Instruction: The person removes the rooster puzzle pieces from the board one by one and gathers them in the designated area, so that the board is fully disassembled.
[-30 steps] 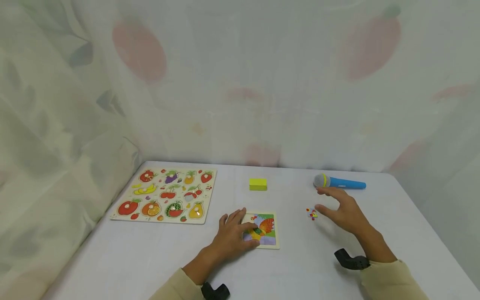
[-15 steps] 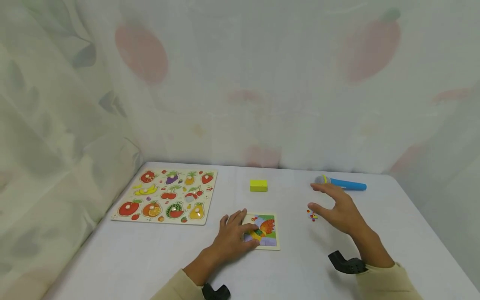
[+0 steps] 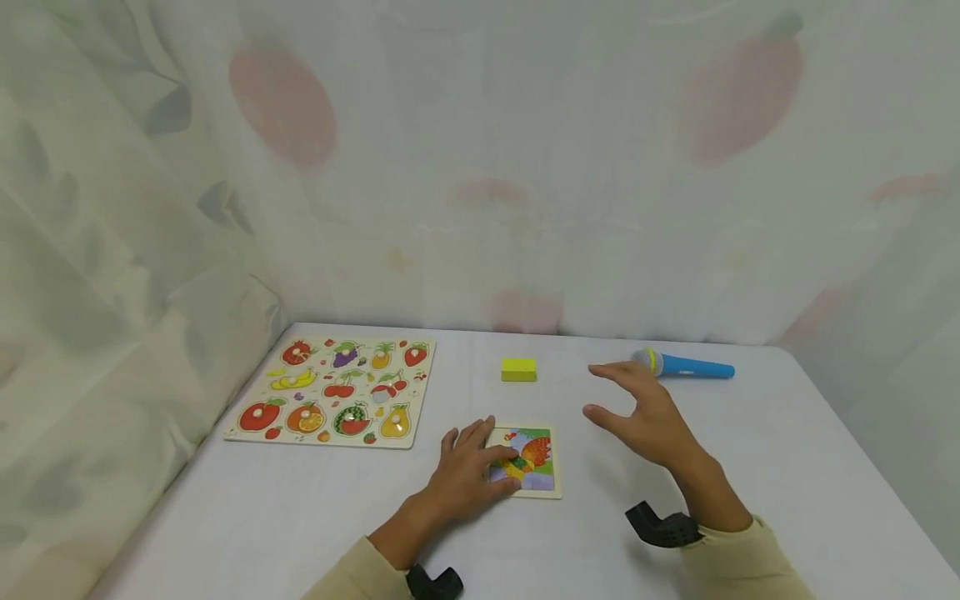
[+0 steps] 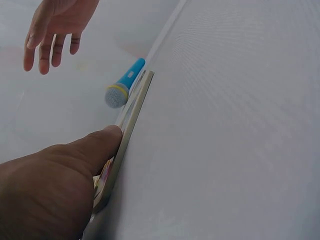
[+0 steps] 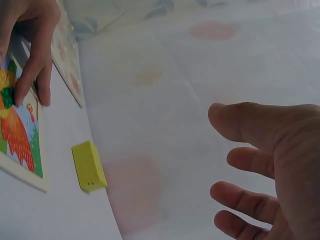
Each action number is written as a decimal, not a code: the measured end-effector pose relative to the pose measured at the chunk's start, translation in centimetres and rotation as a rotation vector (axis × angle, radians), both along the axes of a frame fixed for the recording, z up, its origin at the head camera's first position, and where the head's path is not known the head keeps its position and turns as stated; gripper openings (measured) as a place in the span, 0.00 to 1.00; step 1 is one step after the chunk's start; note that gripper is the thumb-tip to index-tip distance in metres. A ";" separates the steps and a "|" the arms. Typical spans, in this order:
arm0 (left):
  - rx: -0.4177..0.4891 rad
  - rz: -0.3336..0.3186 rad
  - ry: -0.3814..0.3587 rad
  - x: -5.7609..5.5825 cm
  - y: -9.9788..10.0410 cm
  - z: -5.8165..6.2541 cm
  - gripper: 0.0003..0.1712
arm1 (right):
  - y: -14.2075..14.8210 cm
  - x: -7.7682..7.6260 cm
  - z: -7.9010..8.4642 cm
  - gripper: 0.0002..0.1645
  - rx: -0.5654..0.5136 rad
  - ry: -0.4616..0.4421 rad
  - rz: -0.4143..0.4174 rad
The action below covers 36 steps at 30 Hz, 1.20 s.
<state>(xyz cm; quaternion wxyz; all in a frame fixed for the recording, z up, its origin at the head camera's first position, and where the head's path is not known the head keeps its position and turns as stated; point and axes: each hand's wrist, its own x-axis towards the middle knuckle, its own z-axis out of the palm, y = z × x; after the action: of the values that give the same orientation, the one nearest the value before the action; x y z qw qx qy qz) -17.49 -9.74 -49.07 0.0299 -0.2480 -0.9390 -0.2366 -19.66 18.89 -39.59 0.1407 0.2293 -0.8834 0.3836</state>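
Note:
A small framed jigsaw puzzle (image 3: 538, 465) with a bird picture lies on the white table. My left hand (image 3: 459, 477) rests on its left side; the thumb and a finger touch the picture. In the right wrist view, one fingertip presses on a green part of the picture (image 5: 15, 135). My right hand (image 3: 645, 417) hovers over the table to the right of the puzzle, fingers and thumb spread apart with nothing between them. Beyond it lies a blue toy microphone (image 3: 693, 367) with a grey head. A yellow block (image 3: 518, 370) sits behind the puzzle.
A larger fruit peg board (image 3: 337, 406) lies at the left of the table (image 3: 300, 517). Printed cloth (image 3: 480, 208) stands along the back and both sides. A black wrist camera (image 3: 663, 529) is strapped at the right cuff, another (image 3: 435, 583) at the left.
My right hand has moved left, closer to the puzzle and away from the microphone. A small colourful piece seen beside it earlier is now hidden from view. The left hand stays on the puzzle.

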 end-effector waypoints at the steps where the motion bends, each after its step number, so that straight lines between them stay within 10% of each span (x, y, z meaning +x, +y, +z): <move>1: 0.002 0.000 0.000 0.0 0.0 0.0 0.24 | -0.3 0.0 0.0 0.33 -0.002 0.000 0.005; 36: -0.021 0.015 -0.002 -0.1 0.1 -0.1 0.26 | -6.7 -2.0 -4.3 0.28 -0.084 -0.101 0.095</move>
<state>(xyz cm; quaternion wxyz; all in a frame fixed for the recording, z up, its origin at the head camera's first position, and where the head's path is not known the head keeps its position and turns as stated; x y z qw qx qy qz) -17.54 -9.62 -49.14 0.0280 -0.2411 -0.9432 -0.2269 -21.63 12.17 -43.94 0.0870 0.2453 -0.8607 0.4376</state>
